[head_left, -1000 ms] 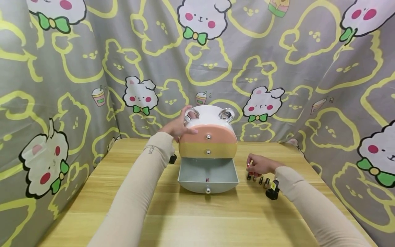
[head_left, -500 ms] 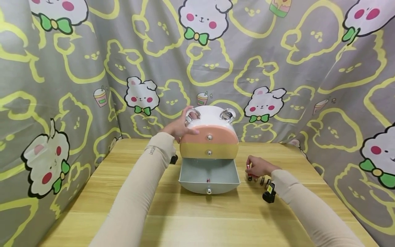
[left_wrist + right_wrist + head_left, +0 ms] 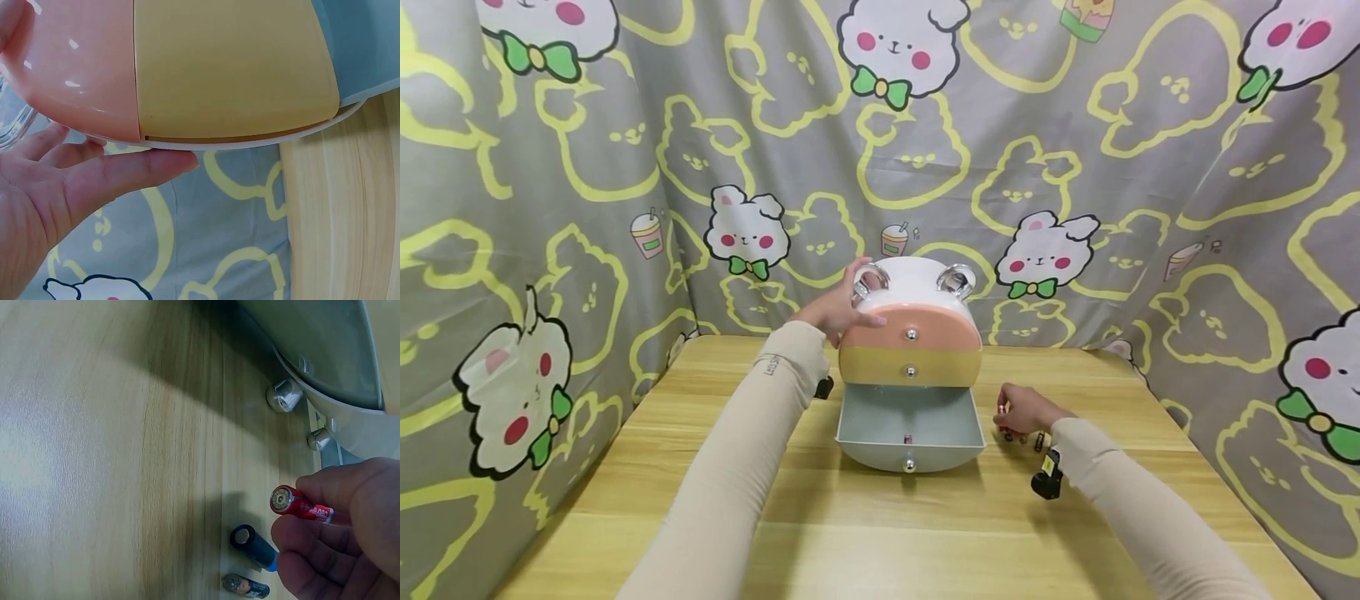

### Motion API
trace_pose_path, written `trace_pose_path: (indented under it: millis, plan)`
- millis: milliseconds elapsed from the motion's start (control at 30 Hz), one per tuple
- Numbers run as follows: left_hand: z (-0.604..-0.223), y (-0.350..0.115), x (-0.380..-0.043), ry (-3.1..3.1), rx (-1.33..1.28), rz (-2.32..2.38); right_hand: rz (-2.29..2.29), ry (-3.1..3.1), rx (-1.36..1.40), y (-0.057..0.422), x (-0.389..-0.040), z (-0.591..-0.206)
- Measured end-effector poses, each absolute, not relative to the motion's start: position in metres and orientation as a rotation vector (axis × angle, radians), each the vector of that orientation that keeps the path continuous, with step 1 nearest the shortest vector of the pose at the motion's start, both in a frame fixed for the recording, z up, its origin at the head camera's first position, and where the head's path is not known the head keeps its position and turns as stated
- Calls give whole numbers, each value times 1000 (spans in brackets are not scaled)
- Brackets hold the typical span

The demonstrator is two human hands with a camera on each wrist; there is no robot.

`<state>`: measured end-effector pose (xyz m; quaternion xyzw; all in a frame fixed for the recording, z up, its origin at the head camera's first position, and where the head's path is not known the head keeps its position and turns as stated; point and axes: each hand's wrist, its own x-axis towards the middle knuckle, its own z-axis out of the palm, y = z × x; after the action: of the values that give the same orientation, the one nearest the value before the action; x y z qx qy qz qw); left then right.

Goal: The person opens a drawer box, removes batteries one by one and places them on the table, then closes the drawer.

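Observation:
A toy-like drawer cabinet (image 3: 913, 282) with a white shell, clear ears and pink, yellow and grey-green drawers stands mid-table. My left hand (image 3: 835, 310) holds its upper left side, thumb on the pink front and the other fingers along the side and behind. The bottom drawer (image 3: 872, 456) is pulled out, and a small red battery (image 3: 908, 439) lies inside. To the right of the drawer, my right hand (image 3: 1030, 408) pinches a red battery (image 3: 305, 507) between thumb and fingers. Below that hand lie a dark blue battery (image 3: 252, 545) and a thinner dark battery (image 3: 245, 585).
Another small battery (image 3: 1039, 442) shows beside the right wrist in the head view. A black wrist camera (image 3: 1047, 477) hangs under the right cuff. A patterned curtain (image 3: 917, 167) encloses the back and sides of the wooden table (image 3: 865, 533).
My right hand has shifted slightly left toward the drawer with the red battery in its fingers. The left hand keeps its place on the cabinet, and the head view has shifted a little.

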<state>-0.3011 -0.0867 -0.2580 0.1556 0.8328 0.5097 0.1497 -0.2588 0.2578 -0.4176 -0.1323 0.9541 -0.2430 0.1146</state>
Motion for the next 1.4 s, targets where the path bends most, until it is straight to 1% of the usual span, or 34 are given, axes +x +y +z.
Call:
trace_pose_path:
  millis: [233, 367, 567, 767, 1067, 1400]
  plan:
    - [-250, -86, -291, 2410, 459, 1434, -684, 2817, -344, 254, -260, -420]
    - [-255, -86, -298, 2404, 458, 1449, -664, 2823, -323, 252, -261, -423]
    - [-274, -88, -316, 2440, 484, 1471, -639, 2838, -305, 251, -261, -427]
    - [-273, -87, -316, 2432, 468, 1494, -609, 2856, -332, 250, -262, -428]
    - [-279, -89, -321, 2452, 458, 1478, -640, 2808, -294, 249, -262, -431]
    - [-280, -88, -322, 2453, 472, 1483, -541, 2842, -293, 246, -260, -433]
